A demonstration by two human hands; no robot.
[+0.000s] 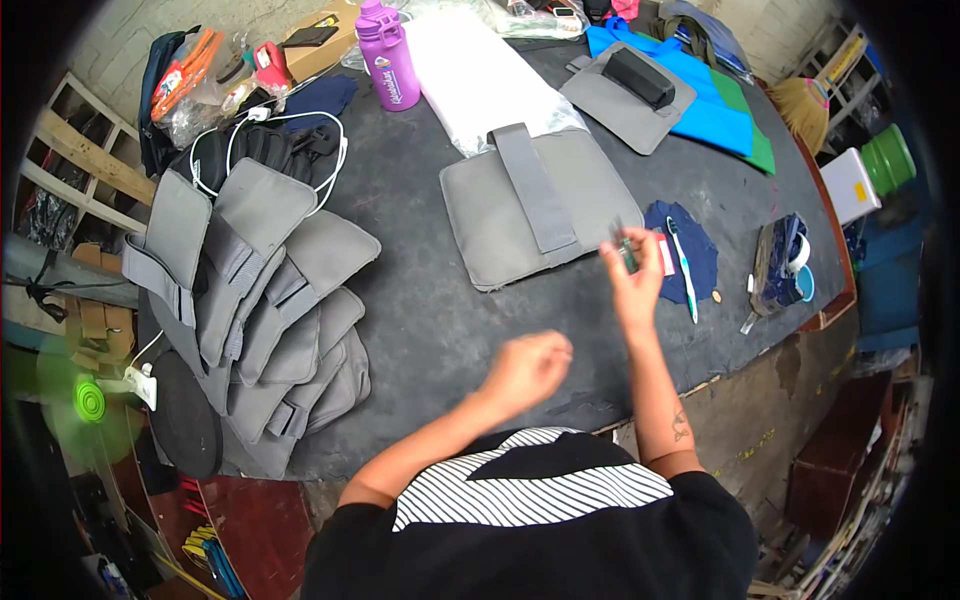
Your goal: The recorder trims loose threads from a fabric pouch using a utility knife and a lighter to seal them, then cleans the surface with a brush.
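Presumably for ready reach, my right grip (636, 272) pinches a small tool (628, 256) beside the grey panel (497, 212); on the panel's near side, my left grip (527, 369) blurs, its closure unclear.

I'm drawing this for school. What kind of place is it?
It looks like a workshop, perhaps for sewing: a big dark worktable, a pile of similar gray fabric pieces, and blue cloth.

Wall (115, 45): up it goes, pale blocks, far left
Table (425, 380): dark top stretching left to right
Floor (735, 445): grey, stained, showing near right
Rack (75, 194): pale-framed, standing left
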